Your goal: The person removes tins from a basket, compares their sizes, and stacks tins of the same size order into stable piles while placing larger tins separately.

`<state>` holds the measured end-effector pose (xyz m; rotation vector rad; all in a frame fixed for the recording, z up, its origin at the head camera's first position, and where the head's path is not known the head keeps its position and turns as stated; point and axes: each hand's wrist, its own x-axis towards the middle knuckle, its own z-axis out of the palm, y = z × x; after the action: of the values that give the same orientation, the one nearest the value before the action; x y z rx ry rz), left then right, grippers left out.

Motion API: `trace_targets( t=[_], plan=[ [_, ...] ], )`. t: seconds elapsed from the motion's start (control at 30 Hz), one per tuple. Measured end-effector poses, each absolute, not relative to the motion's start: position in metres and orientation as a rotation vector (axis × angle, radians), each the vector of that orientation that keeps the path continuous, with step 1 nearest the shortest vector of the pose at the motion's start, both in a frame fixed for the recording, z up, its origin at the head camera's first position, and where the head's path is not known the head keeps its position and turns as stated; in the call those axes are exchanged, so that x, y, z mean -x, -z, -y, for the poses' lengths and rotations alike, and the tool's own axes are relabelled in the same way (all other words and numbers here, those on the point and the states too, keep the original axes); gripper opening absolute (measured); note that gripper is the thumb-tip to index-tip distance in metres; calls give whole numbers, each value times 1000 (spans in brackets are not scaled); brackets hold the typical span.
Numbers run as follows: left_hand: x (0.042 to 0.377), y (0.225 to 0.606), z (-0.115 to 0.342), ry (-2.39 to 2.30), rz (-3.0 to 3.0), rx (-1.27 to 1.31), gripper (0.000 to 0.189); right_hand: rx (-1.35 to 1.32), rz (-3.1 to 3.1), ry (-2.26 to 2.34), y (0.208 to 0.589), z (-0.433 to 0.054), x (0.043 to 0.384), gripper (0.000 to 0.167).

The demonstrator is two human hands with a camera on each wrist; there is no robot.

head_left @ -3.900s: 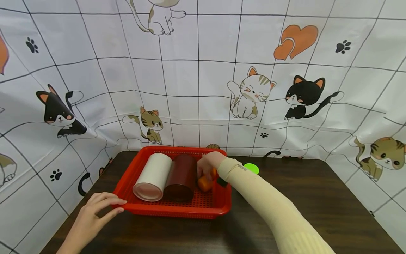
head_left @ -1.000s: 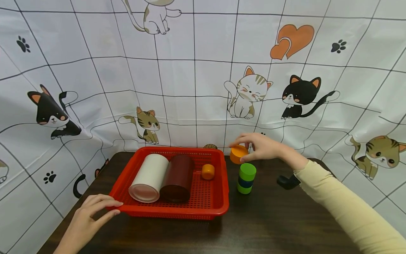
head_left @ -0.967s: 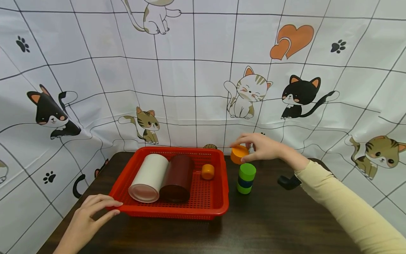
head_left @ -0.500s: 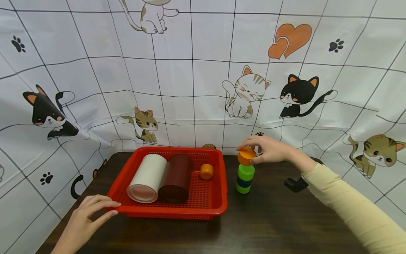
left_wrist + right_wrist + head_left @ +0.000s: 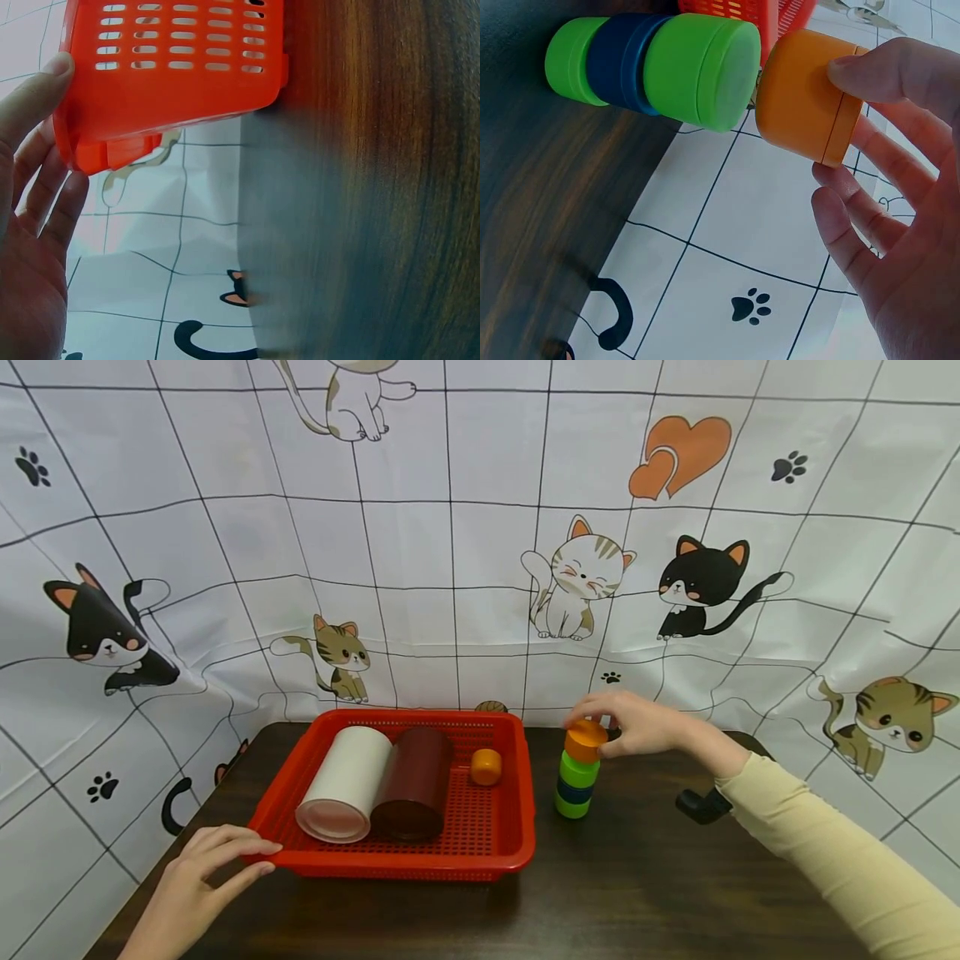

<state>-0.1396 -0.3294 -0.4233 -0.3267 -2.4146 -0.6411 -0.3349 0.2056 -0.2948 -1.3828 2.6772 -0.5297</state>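
Head: right of the red basket (image 5: 405,862), an orange container (image 5: 585,742) is pinched by the right hand (image 5: 632,724). Left wrist: the rim is gripped by the left hand (image 5: 30,259). Right wrist: the container is held just above a green-and-blue stack (image 5: 628,64)

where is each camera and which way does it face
Head: on the head, facing forward and down at basket and green-blue stack; shows left hand, right hand, right sleeve.
Left wrist: on that wrist, facing the basket's side and table; shows left hand.
Right wrist: on that wrist, facing stack and held orange jar; shows right hand.
Head and right wrist share stack, orange jar, basket.
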Motion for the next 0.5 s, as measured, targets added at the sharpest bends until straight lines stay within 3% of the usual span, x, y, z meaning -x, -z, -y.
trace_targets(
  t=[0.5],
  plan=[
    [138, 425, 329, 660, 2405, 343, 51, 1360, -2676, 510, 302, -204, 333, 52]
  ],
)
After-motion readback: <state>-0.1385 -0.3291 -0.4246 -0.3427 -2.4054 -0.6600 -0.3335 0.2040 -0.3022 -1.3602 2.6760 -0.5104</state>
